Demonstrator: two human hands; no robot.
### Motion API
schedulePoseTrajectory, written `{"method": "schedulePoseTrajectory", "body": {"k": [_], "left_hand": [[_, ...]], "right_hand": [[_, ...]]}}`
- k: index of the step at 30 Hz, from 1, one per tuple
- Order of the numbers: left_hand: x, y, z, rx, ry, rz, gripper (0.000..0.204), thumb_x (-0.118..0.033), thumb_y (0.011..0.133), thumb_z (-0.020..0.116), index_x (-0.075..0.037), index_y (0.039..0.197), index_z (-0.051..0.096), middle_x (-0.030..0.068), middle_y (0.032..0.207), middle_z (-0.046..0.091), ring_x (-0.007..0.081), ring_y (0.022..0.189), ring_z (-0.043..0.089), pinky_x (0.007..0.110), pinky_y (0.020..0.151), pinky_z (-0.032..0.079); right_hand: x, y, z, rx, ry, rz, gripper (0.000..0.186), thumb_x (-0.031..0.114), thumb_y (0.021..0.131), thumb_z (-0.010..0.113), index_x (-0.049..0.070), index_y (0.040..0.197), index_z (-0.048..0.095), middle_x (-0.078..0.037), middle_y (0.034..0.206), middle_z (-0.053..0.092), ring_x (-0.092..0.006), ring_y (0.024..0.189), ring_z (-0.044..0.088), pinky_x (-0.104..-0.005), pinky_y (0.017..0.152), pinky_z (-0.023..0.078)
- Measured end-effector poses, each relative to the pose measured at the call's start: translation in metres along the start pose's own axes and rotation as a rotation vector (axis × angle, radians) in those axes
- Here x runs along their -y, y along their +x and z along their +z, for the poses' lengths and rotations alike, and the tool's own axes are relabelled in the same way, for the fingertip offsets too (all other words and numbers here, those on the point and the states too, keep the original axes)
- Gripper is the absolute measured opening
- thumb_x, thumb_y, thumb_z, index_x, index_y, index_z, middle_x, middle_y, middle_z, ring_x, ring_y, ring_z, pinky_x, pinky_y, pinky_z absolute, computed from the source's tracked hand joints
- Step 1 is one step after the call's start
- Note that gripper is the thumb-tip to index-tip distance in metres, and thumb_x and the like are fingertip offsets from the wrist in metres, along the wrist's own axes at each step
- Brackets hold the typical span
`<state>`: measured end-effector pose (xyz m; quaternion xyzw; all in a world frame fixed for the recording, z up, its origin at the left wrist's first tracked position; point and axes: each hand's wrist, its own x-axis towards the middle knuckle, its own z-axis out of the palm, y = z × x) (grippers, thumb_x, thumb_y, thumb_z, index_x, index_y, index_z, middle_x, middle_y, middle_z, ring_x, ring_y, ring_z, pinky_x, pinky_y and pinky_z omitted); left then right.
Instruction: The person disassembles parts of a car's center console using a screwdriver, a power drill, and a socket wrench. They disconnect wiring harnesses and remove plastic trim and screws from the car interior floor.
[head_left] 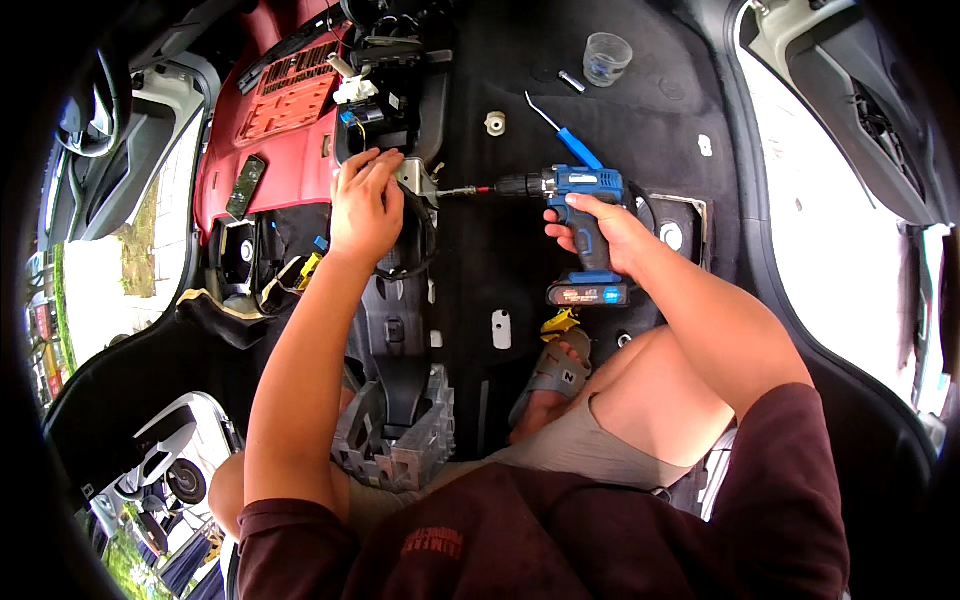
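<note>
My right hand point(600, 228) is wrapped round the grip of a blue and black cordless drill point(590, 182). The drill points left, and its long thin bit point(470, 190) reaches a metal bracket point(415, 178) on the side of the black centre console point(395, 310). On top of the console by that bracket lies my left hand point(368, 205), fingers stretched out and nothing visible held. What is under its palm is hidden. Just beyond the drill, a pick with a blue handle point(578, 147) and a bent metal tip rests on the carpet.
A clear plastic cup point(607, 60) with small parts stands on the dark carpet near a small metal socket point(571, 82). At the far left, a red tool case point(290, 95) and a phone point(246, 187) lie on red material. A grey metal frame point(400, 440) surrounds the console's near end.
</note>
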<state>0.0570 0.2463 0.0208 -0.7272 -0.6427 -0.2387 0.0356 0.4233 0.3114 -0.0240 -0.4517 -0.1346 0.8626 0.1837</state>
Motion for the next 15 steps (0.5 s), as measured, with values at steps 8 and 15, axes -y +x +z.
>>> {"method": "schedulePoseTrajectory", "body": {"k": [8, 15], "left_hand": [[-0.004, 0.0, 0.002, -0.015, 0.0, -0.031, 0.03, -0.007, 0.093, 0.058, -0.006, 0.119, 0.073, 0.0057, 0.128, 0.074, 0.0297, 0.128, 0.06, 0.047, 0.111, 0.043], [-0.003, -0.003, 0.002, -0.001, 0.002, -0.043, 0.031, -0.007, 0.092, 0.059, -0.007, 0.121, 0.073, 0.0074, 0.129, 0.073, 0.031, 0.13, 0.059, 0.048, 0.113, 0.041]], "right_hand": [[-0.019, 0.018, -0.015, -0.018, 0.027, 0.107, 0.023, 0.027, 0.099, 0.074, 0.01, 0.113, 0.064, -0.007, 0.102, 0.074, -0.0142, 0.073, 0.065, -0.0315, 0.067, 0.058], [-0.02, 0.027, -0.021, -0.026, -0.012, 0.044, 0.025, 0.025, 0.097, 0.076, 0.01, 0.114, 0.064, -0.007, 0.097, 0.072, -0.0141, 0.066, 0.062, -0.0336, 0.062, 0.056]]}}
